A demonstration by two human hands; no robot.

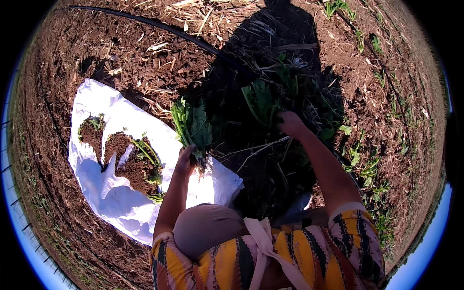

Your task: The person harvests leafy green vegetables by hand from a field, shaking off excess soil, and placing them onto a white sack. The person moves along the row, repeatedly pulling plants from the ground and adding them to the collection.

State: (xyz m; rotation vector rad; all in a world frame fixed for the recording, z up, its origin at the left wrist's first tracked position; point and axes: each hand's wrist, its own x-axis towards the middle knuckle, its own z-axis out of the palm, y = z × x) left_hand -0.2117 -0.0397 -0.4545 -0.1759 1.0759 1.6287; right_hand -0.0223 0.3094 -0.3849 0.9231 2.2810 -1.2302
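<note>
My left hand (186, 159) grips a bunch of leafy green seedlings (193, 125) near the base, with thin, soil-flecked roots hanging below my fingers. The bunch is held upright over the edge of a white plastic sheet or sack (123, 206). Over on the right, in my own shadow, my right hand (291, 124) is closed around the lower end of a clump of leafy green plants (261, 101). Its fingertips are partly lost in the dark. Loose brown soil (136, 174) and a few green stems (146, 150) lie on the white sheet.
A black irrigation pipe (159, 24) crosses the tilled soil (141, 65) ahead. Dry straw (204, 20) is scattered about. More green plants (369, 168) grow in a row at the right, beside a dark drip line (386, 69).
</note>
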